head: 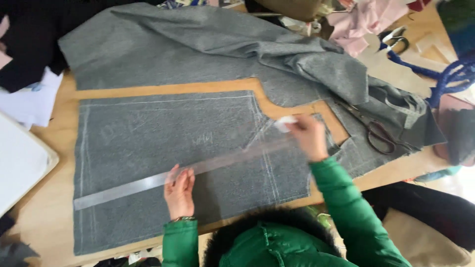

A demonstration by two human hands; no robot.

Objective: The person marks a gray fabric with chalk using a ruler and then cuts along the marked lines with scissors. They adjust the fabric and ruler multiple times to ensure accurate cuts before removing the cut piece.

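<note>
— Grey wool, is it, that cut panel in front of you?

— Grey and felt-like, yes, lying flat on the wooden table, with chalk lines running along its edges. Across it lies my clear plastic ruler.

— Which way does the ruler run?

— Its long axis goes slantwise: the low end sits near the panel's left edge, close to me, and it climbs to the right and away from me toward the notch cut in the cloth. The far part is blurred, so I cannot say exactly where it ends.

— And your hands?

— My left hand lies flat on the ruler about midway along, fingers together and stretched out, pressing it onto the cloth. My right hand is at the upper right end, fingers pinched on a small white piece of chalk, just beside the ruler's edge. It is blurred, so I cannot tell whether the chalk touches the cloth.

— What else is about?

— The rest of the grey fabric is bunched beyond the panel. Dark-handled scissors lie on it to the right, well apart from my right hand. A white tray sits at the left table edge, and blue cord curls at the far right.
</note>
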